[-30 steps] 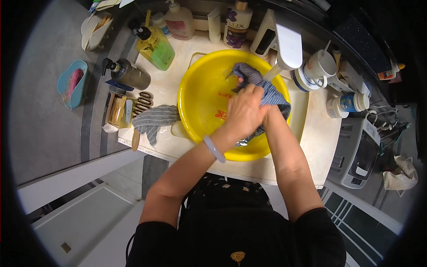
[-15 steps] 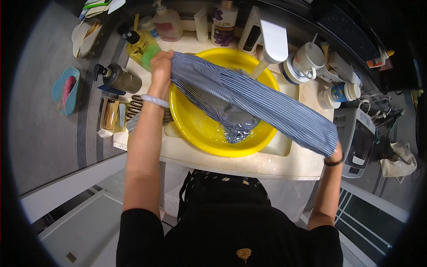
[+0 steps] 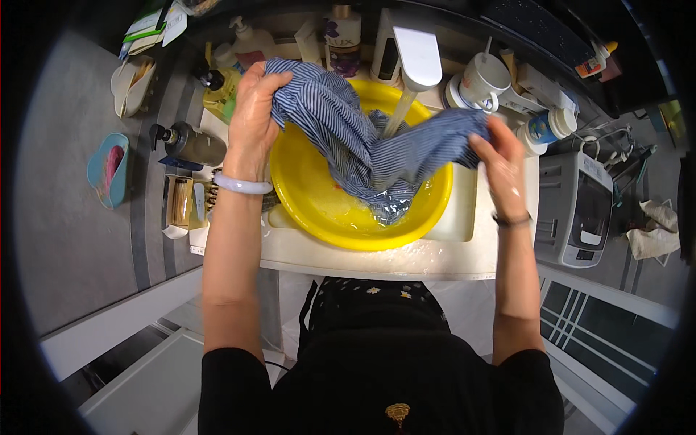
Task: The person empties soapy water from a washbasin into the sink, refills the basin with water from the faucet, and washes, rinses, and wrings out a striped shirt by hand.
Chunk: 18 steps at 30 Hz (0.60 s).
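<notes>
While striped cloth [image 3: 366, 151] sags between them, the left hand [image 3: 251, 110] and right hand [image 3: 504, 165] grip its bunched sides.

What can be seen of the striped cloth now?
The striped cloth is blue and white, thin-looking and soft. The left hand grips one end, the right hand the other; between them it sags in folds into the yellow basin, its lowest part glistening wet. Water streams from the white tap toward its middle.

The countertop [image 3: 377, 266] carries bottles [image 3: 342, 45] and a basin [image 3: 310, 197].
</notes>
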Tool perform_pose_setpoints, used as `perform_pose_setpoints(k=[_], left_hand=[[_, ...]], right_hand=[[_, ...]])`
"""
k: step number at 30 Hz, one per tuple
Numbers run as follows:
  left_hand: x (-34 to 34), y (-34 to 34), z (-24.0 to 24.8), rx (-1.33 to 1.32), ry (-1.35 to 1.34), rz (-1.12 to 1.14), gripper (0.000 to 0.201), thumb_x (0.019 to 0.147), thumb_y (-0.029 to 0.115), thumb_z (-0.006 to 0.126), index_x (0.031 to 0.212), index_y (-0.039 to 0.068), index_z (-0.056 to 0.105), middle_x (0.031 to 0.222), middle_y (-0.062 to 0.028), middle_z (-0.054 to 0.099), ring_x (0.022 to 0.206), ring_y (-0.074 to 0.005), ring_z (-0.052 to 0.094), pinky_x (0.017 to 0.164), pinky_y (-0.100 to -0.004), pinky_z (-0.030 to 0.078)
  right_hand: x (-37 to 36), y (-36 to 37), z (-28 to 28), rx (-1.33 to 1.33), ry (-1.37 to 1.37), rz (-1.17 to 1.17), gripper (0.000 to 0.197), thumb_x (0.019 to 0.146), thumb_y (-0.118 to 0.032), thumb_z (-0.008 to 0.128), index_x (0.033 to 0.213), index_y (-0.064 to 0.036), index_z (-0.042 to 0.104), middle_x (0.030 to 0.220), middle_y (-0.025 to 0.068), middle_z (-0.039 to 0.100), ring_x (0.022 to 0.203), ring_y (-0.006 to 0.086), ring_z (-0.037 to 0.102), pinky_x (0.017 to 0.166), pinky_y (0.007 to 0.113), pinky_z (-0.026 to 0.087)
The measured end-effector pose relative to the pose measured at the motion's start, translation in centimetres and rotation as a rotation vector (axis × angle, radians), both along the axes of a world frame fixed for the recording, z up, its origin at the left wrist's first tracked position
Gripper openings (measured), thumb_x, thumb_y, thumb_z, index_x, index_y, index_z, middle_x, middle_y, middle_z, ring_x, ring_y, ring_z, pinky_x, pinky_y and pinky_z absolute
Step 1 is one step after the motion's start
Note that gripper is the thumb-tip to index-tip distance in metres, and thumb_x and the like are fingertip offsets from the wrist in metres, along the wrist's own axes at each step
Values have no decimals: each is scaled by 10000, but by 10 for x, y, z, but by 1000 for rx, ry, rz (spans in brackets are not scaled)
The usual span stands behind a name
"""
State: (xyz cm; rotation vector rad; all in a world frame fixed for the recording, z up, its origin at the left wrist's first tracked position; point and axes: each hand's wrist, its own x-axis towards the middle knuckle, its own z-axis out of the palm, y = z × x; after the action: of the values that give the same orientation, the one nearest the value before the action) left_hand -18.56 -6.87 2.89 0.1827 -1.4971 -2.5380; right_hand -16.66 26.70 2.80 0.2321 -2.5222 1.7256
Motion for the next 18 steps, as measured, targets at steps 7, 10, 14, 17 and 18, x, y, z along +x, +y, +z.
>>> perform_pose_setpoints(k=[7,10,14,17,18], left_hand=[[48,1,-51,-1591,-259,18,465,725,61,658,1163,-7,518,1079,-236,593,979,-389,575,842,-422,465],[52,20,-61,-1488,-36,-51,445,753,103,643,1174,13,529,1157,-202,574,1045,-373,549,897,-399,440],[38,62,-81,-1342,160,-321,595,698,159,717,1238,41,497,1269,-182,511,1197,-348,462,1007,-401,371],[27,108,-108,-1359,189,-274,709,649,243,767,1264,38,479,1349,-152,451,1312,-326,330,1096,-473,213],[24,113,-117,-1352,186,-270,709,649,243,767,1264,38,479,1349,-152,451,1312,-326,330,1096,-473,213]], right_hand=[[-13,-5,-132,831,-77,159,695,700,-111,700,1303,-42,362,1064,236,542,967,397,552,811,469,458],[-19,-8,-150,1270,1,152,594,700,-142,690,1259,-166,489,986,147,536,918,296,541,759,431,450],[-41,-17,-120,1283,95,234,147,751,-105,627,890,-75,662,1024,105,553,980,278,541,776,434,463],[-57,-5,-95,62,-120,315,163,808,-89,576,957,-38,616,1072,99,582,1054,262,540,820,437,482],[-55,-3,-81,69,-122,319,163,808,-89,576,957,-38,616,1072,99,582,1054,262,540,820,437,482]])
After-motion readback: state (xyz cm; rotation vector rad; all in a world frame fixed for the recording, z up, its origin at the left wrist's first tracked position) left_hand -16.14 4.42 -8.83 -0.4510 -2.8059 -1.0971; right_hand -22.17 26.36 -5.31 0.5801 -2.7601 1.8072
